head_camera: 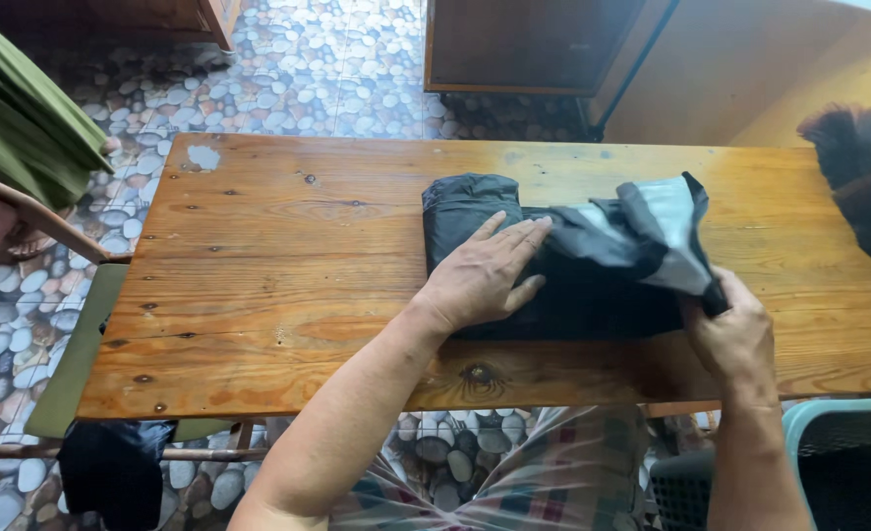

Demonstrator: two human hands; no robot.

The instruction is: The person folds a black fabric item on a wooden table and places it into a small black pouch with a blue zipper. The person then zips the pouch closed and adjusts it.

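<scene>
A dark grey garment (563, 300) lies partly folded on a wooden table (288, 265). My left hand (485, 275) rests flat on its left half, fingers together and pointing right. My right hand (735, 339) pinches the garment's near right corner and lifts a flap (667, 231) with a lighter grey lining up and over toward the left. The rest of the garment stays flat on the wood under the raised flap.
A dark feather duster (863, 187) lies at the table's right end. A green cloth (18, 118) hangs over a chair at the left. A basket (839, 452) stands at the lower right. Dark fabric (111, 467) hangs below the table's left. The floor is pebble-patterned.
</scene>
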